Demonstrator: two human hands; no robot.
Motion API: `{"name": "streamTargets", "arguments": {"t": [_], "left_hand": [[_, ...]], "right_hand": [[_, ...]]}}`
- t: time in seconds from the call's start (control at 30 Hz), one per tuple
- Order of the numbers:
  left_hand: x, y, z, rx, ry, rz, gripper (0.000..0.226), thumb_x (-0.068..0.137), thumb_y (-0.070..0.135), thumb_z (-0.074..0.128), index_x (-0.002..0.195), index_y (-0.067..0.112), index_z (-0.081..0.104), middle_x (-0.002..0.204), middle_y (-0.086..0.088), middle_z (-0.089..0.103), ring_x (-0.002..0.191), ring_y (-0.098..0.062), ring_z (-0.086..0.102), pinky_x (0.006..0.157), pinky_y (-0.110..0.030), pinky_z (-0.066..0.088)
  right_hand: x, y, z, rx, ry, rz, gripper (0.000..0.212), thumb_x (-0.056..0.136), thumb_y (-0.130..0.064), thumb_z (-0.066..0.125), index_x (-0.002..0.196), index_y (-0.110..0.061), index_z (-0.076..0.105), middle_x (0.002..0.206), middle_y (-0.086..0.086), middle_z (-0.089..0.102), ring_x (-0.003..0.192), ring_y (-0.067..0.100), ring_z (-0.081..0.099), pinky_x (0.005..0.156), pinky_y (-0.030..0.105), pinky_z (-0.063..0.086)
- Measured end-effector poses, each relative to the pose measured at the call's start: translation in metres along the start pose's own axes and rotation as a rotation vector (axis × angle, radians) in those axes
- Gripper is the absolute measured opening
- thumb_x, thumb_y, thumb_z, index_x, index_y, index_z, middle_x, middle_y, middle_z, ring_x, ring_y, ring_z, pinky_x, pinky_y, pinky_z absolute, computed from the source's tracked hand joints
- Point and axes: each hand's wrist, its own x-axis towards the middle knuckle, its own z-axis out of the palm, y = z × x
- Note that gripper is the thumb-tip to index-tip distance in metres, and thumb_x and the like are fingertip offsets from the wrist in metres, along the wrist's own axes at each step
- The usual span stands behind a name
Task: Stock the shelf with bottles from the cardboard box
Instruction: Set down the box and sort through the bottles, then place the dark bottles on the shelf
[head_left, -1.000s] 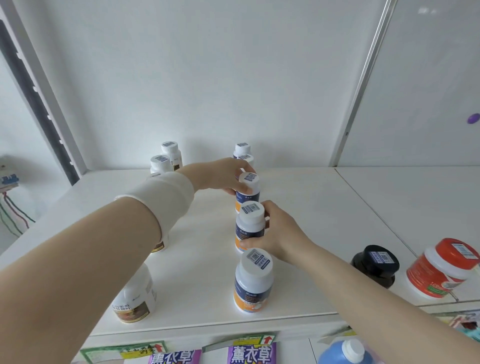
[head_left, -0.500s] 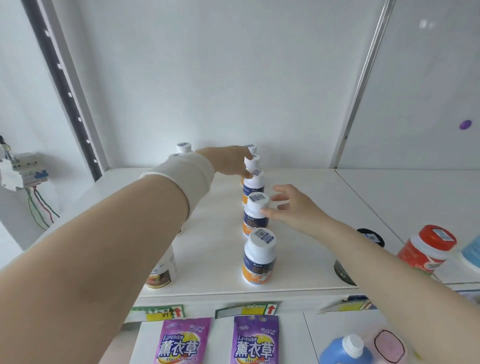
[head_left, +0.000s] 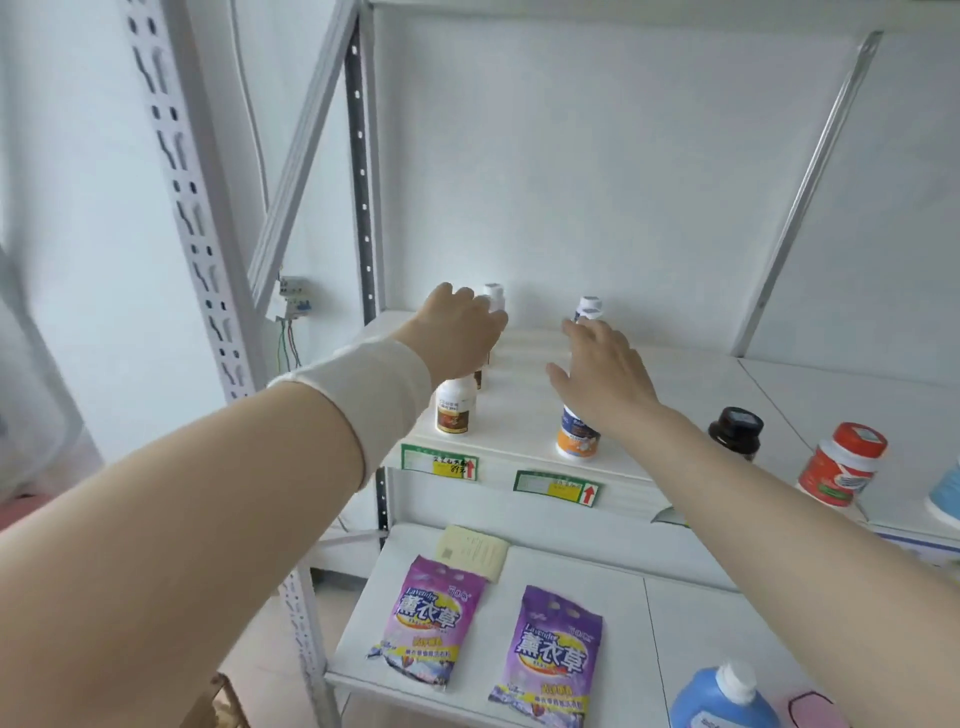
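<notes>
White bottles (head_left: 577, 440) with blue-and-orange labels stand on the shelf (head_left: 519, 410).

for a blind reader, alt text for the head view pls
Two hands reach over a white shelf: the left hand above a row of brown-label bottles, the right hand above a row of orange-and-blue bottles. Two purple bags lie on the shelf below.

Shelf (head_left: 675, 395): smooth, matt white board. Upright (head_left: 192, 208): perforated painted metal. Bottles (head_left: 456, 410): glossy plastic. Bags (head_left: 428, 618): glossy plastic film. Wrist wrap (head_left: 374, 384): matt white cloth.
</notes>
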Motion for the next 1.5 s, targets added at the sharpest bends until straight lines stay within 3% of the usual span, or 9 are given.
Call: {"name": "streamTargets", "arguments": {"t": [0.17, 0.3, 0.43, 0.73, 0.97, 1.23, 1.37, 1.5], "left_hand": [[-0.087, -0.047, 0.010, 0.077, -0.058, -0.107, 0.036, 0.097, 0.024, 0.042, 0.131, 0.012, 0.044, 0.123, -0.008, 0.056, 0.113, -0.026, 0.053, 0.090, -0.033, 0.039], [-0.166, -0.096, 0.036, 0.070, -0.164, -0.213, 0.036, 0.096, 0.026, 0.044, 0.130, 0.013, 0.045, 0.122, -0.007, 0.056, 0.114, -0.026, 0.052, 0.091, -0.033, 0.039], [-0.262, -0.150, 0.079, 0.043, -0.310, -0.342, 0.034, 0.097, 0.023, 0.042, 0.129, 0.012, 0.045, 0.123, -0.008, 0.055, 0.114, -0.026, 0.051, 0.092, -0.033, 0.037], [-0.496, -0.215, 0.235, -0.315, -0.615, -0.725, 0.039, 0.096, 0.029, 0.045, 0.131, 0.013, 0.045, 0.131, -0.008, 0.053, 0.120, -0.027, 0.051, 0.099, -0.036, 0.039], [-0.567, -0.156, 0.371, -0.639, -0.908, -0.913, 0.038, 0.096, 0.029, 0.043, 0.130, 0.012, 0.045, 0.129, -0.009, 0.054, 0.120, -0.028, 0.050, 0.096, -0.037, 0.039], [-0.571, -0.094, 0.495, -1.031, -1.167, -1.217, 0.040, 0.096, 0.033, 0.042, 0.132, 0.014, 0.042, 0.132, -0.008, 0.053, 0.120, -0.029, 0.052, 0.095, -0.038, 0.043], [-0.563, -0.064, 0.561, -1.287, -1.166, -1.463, 0.042, 0.094, 0.032, 0.047, 0.133, 0.017, 0.042, 0.134, -0.005, 0.054, 0.122, -0.025, 0.052, 0.098, -0.035, 0.043], [-0.556, -0.044, 0.642, -1.541, -1.033, -1.765, 0.049, 0.095, 0.034, 0.050, 0.139, 0.016, 0.037, 0.134, -0.004, 0.054, 0.121, -0.021, 0.053, 0.099, -0.031, 0.043]], "right_hand": [[-0.016, -0.079, 0.011, -0.061, 0.007, -0.188, 0.051, 0.094, -0.031, 0.043, 0.140, -0.010, 0.033, 0.144, 0.012, 0.037, 0.131, 0.030, 0.034, 0.106, 0.039, 0.029], [-0.027, -0.167, 0.035, -0.084, -0.045, -0.366, 0.056, 0.095, -0.030, 0.042, 0.145, -0.009, 0.025, 0.148, 0.011, 0.031, 0.138, 0.028, 0.024, 0.113, 0.040, 0.020], [-0.038, -0.273, 0.076, -0.039, -0.078, -0.577, 0.054, 0.095, -0.028, 0.043, 0.143, -0.007, 0.029, 0.147, 0.013, 0.032, 0.139, 0.029, 0.023, 0.114, 0.040, 0.020], [-0.093, -0.470, 0.243, -0.108, -0.422, -0.863, 0.053, 0.096, -0.029, 0.038, 0.144, -0.010, 0.024, 0.149, 0.010, 0.029, 0.142, 0.027, 0.018, 0.117, 0.043, 0.015], [-0.123, -0.505, 0.390, -0.223, -0.770, -0.947, 0.055, 0.098, -0.030, 0.036, 0.147, -0.013, 0.020, 0.154, 0.008, 0.022, 0.146, 0.027, 0.010, 0.120, 0.044, 0.008], [-0.102, -0.509, 0.540, -0.283, -1.073, -0.975, 0.055, 0.097, -0.028, 0.037, 0.147, -0.013, 0.020, 0.152, 0.008, 0.026, 0.144, 0.027, 0.014, 0.118, 0.040, 0.012], [-0.089, -0.516, 0.612, -0.300, -1.185, -0.992, 0.056, 0.097, -0.029, 0.039, 0.147, -0.012, 0.020, 0.151, 0.008, 0.027, 0.144, 0.026, 0.016, 0.116, 0.035, 0.015], [-0.085, -0.535, 0.702, -0.278, -1.237, -1.005, 0.064, 0.095, -0.035, 0.044, 0.148, -0.011, 0.016, 0.153, 0.009, 0.023, 0.143, 0.026, 0.016, 0.116, 0.034, 0.017]]}}
